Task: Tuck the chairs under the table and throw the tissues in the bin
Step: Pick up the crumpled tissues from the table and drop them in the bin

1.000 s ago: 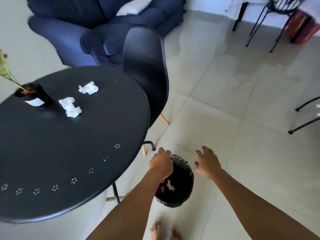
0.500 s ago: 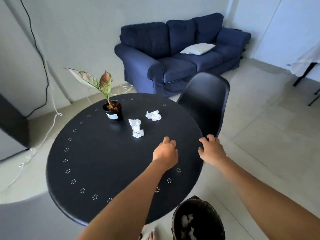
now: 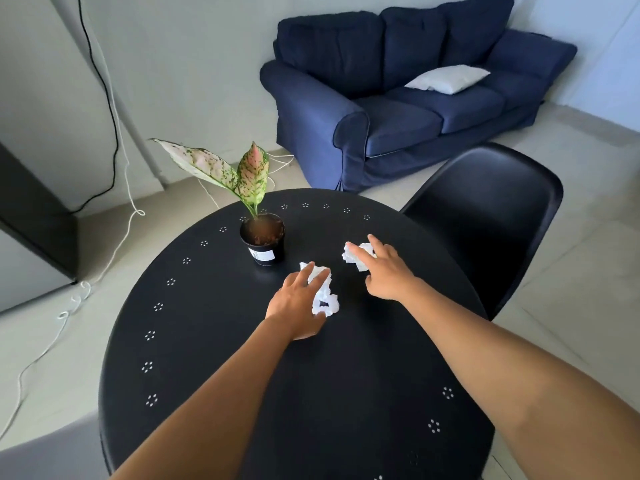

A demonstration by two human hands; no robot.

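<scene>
Two crumpled white tissues lie on the round black table (image 3: pixel 207 341). My left hand (image 3: pixel 294 306) rests with spread fingers on the nearer tissue (image 3: pixel 325 299), not closed around it. Farther right, the fingers of my right hand (image 3: pixel 386 273) are also apart and touch the other tissue (image 3: pixel 356 259). A black shell chair (image 3: pixel 485 220) stands at the table's far right edge, its backrest toward the room. The bin is out of view.
A small potted plant (image 3: pixel 263 240) stands on the table just behind the tissues. A blue sofa (image 3: pixel 398 105) with a white cushion is against the far wall. Cables (image 3: pixel 114 237) trail over the floor at left, beside a dark cabinet (image 3: pixel 31 209). A grey rounded shape (image 3: pixel 41 455) fills the bottom left corner.
My view rose from the bin on the floor to the tabletop. Both hands moved from over the bin, past the table's edge, forward onto the two tissues.
</scene>
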